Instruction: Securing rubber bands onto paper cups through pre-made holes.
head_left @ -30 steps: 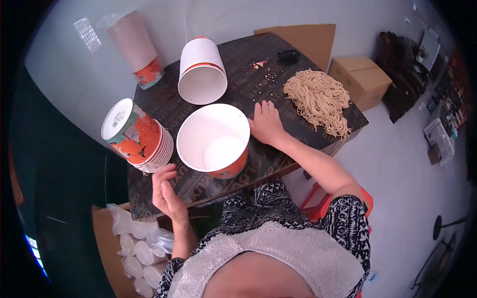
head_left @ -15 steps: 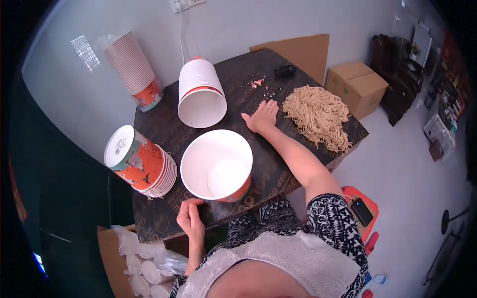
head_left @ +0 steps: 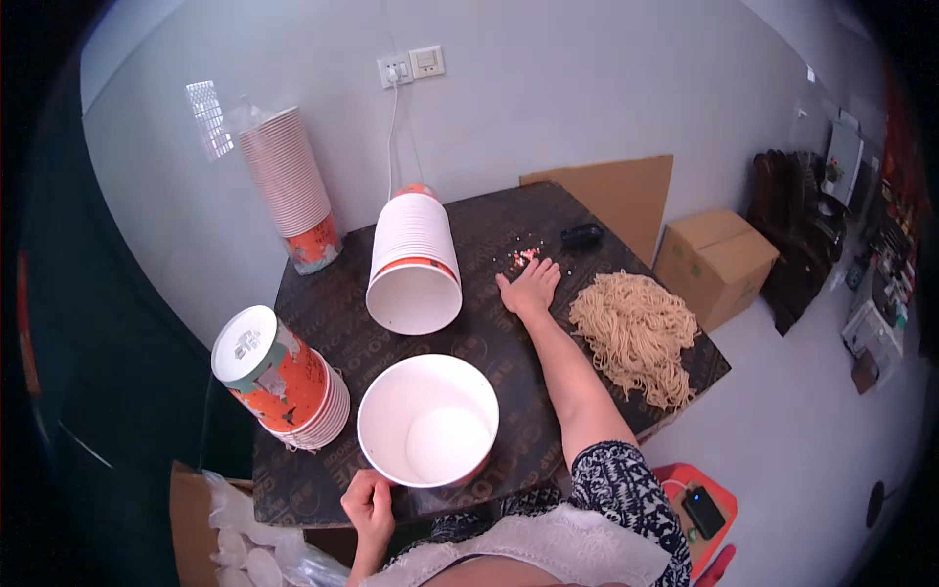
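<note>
My right hand (head_left: 531, 289) lies flat on the dark table with fingers spread, its fingertips at a small scatter of pink and white crumbs (head_left: 526, 257). A tangled heap of tan noodle-like strands (head_left: 636, 338) sits just right of my right forearm. At the table's near edge my left hand (head_left: 369, 504) is curled into a loose fist; nothing shows in it. Close beyond that fist stands a large white paper bucket (head_left: 430, 416), upright, with no contents visible. A stack of paper buckets (head_left: 416, 264) lies on its side farther back, its open mouth toward me.
An upside-down stack of orange-printed buckets (head_left: 284, 377) stands at the left. A tall bucket stack (head_left: 293, 186) leans at the wall. A black object (head_left: 582, 236) lies at the back right. Cardboard boxes (head_left: 719, 264) flank the table; a red stool (head_left: 724, 499) holds a black device.
My right hand has slid a little farther away, its fingertips now at the crumbs. My left fist stays by the bucket. The view has tilted up, showing more wall.
</note>
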`<state>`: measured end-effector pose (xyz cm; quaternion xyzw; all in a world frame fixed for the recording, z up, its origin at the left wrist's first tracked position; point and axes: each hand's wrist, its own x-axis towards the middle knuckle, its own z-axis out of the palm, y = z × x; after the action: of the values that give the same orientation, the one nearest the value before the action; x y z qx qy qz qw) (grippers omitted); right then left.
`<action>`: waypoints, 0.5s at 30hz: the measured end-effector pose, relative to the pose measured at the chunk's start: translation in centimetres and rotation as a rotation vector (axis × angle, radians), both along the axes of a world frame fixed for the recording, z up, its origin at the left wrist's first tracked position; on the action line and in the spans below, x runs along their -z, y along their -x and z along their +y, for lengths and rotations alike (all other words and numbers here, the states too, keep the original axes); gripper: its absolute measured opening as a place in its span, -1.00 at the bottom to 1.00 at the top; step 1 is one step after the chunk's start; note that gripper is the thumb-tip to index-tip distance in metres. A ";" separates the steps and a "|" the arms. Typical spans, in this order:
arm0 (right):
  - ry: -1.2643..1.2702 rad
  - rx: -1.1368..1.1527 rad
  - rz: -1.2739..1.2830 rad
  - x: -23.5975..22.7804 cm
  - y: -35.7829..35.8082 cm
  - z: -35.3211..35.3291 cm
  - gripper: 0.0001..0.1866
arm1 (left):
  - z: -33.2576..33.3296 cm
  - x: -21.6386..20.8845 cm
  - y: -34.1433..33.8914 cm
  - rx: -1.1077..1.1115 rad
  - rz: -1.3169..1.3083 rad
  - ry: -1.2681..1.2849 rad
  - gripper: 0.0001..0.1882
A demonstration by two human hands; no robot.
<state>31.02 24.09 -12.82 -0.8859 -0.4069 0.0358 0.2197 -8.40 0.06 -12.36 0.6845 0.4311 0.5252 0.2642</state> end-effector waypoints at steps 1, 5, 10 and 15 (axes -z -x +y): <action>-0.008 0.007 -0.027 0.2 -0.2 0.3 0.03 | -0.1 -0.1 0.0 -0.001 0.003 -0.007 -0.87; -0.126 0.046 -0.062 0.6 -1.4 1.2 0.01 | 0.4 0.5 -0.3 0.000 0.001 -0.058 -0.88; -0.661 -0.090 -0.430 -1.2 0.2 0.3 -0.55 | 0.3 1.4 0.3 -0.043 -0.015 -0.074 -0.87; -0.607 -0.380 -0.444 1.0 -1.6 0.0 -0.51 | 1.1 1.2 -0.9 -0.009 0.030 -0.073 -0.83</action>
<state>32.66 24.08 -13.85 -0.6764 -0.5925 -0.2378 0.3672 -7.47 1.12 -13.57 0.6996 0.4185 0.5315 0.2302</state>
